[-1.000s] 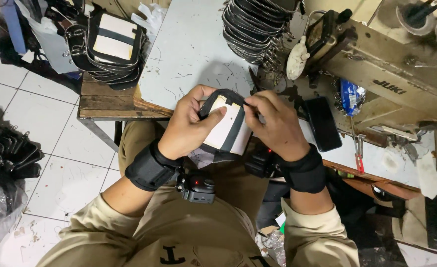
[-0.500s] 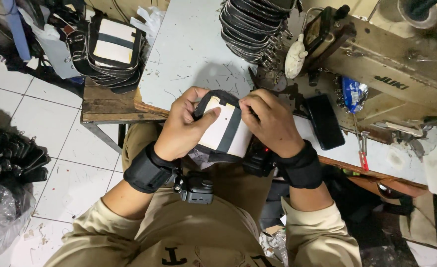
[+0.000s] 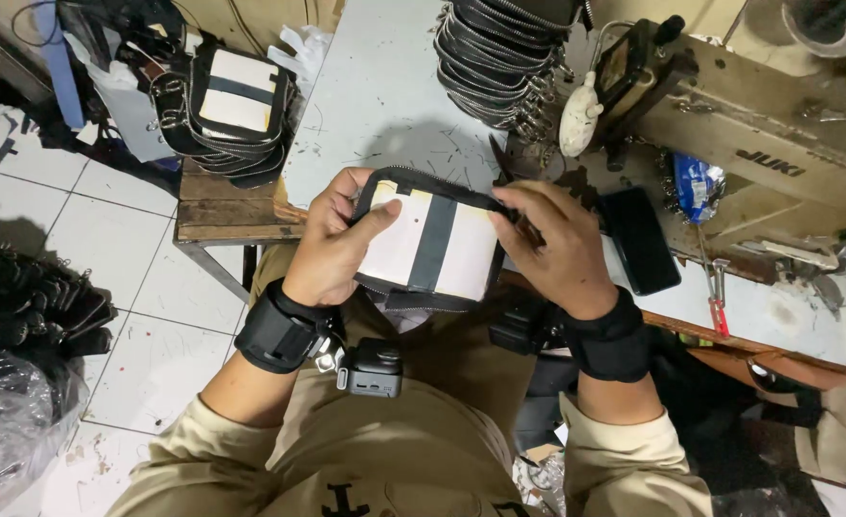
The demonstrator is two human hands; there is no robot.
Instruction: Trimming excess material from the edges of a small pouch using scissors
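Note:
I hold a small pouch (image 3: 429,249), cream with a black centre stripe and a black zipper rim, flat in front of me over the table edge. My left hand (image 3: 332,244) grips its left side with the thumb laid on the cream panel. My right hand (image 3: 555,247) pinches the upper right corner at the zipper. Both wrists wear black bands, and a small camera unit (image 3: 370,369) hangs under the left one.
A pale worktable (image 3: 375,96) carries a stack of finished black pouches (image 3: 495,57) at the back. Another pile of cream and black pouches (image 3: 231,110) sits on a wooden bench to the left. A sewing machine (image 3: 729,124), a black phone (image 3: 641,239) and red-handled snips (image 3: 720,302) lie right.
The pouch has turned from tilted to level and now faces me more fully. My right hand slid out to the pouch's upper right corner along the zipper.

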